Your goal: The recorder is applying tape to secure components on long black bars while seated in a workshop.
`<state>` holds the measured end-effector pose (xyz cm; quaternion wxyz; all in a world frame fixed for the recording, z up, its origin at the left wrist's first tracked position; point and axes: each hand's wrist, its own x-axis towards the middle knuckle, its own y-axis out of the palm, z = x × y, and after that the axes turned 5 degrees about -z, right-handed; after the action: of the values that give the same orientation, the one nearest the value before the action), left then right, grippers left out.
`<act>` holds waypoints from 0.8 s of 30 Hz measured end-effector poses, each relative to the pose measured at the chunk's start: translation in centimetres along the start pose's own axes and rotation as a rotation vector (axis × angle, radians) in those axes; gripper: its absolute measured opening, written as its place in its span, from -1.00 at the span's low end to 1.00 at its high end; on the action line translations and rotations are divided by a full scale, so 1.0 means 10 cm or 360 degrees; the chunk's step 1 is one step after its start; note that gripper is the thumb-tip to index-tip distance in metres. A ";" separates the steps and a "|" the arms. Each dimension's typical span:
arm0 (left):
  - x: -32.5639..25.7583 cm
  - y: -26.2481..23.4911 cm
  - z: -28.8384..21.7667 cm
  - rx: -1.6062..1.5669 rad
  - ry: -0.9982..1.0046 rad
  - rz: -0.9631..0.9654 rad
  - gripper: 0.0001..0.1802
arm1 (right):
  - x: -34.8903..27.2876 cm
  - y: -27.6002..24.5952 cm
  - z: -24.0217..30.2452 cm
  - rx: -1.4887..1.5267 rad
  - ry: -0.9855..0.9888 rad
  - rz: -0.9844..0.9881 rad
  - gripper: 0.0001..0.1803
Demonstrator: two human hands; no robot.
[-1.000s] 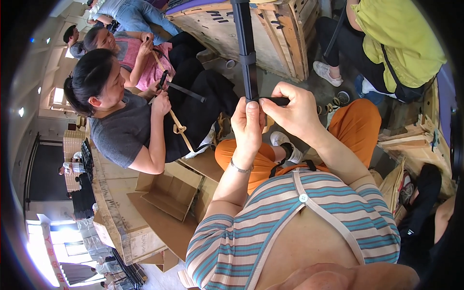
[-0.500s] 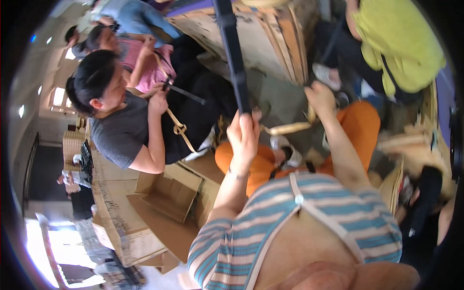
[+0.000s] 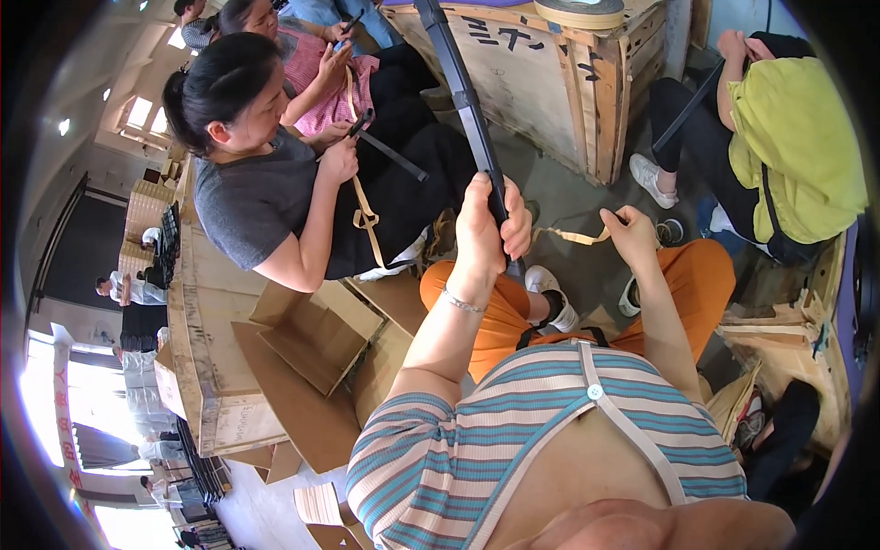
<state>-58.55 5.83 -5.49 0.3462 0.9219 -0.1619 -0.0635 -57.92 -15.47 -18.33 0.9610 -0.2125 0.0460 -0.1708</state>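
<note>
My left hand is wrapped round a long black bar with raised sections along its length. The bar slants from the top edge down to its lower end just below my fist. A thin tan strip runs from beside my left hand across to my right hand. My right thumb and fingertips pinch the strip's end above my orange trousers, with the strip slack and slightly twisted. Part of it is hidden behind my left hand.
A wooden crate stands ahead, a tape roll on top. At left a person in grey holds a black piece and tan strip; at right sits a person in yellow-green. Near my left elbow lies an open cardboard box.
The whole view has shifted and is sharper. The bar leans more to the left at its top, and its lower end now shows below my left fist. My right hand is lower, still on the strip.
</note>
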 end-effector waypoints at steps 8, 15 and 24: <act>0.09 -0.16 0.09 0.0137 0.0096 -0.0364 -0.53 | -0.01 -0.01 -0.10 0.0097 -0.0056 0.0038 -0.65; 0.34 -0.35 0.05 0.0587 -0.0011 -0.0440 -0.53 | -0.05 0.04 -0.33 -0.0125 -0.0125 0.0210 -0.58; 1.46 -0.68 -0.31 0.0930 -0.0277 -0.0502 -0.35 | 0.04 0.12 -0.79 -0.0193 -0.0146 0.0421 -0.60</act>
<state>-42.39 7.54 -7.75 0.0382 0.9869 -0.0575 -0.1456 -58.41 -17.71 -25.98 0.9616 -0.2698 0.0398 -0.0299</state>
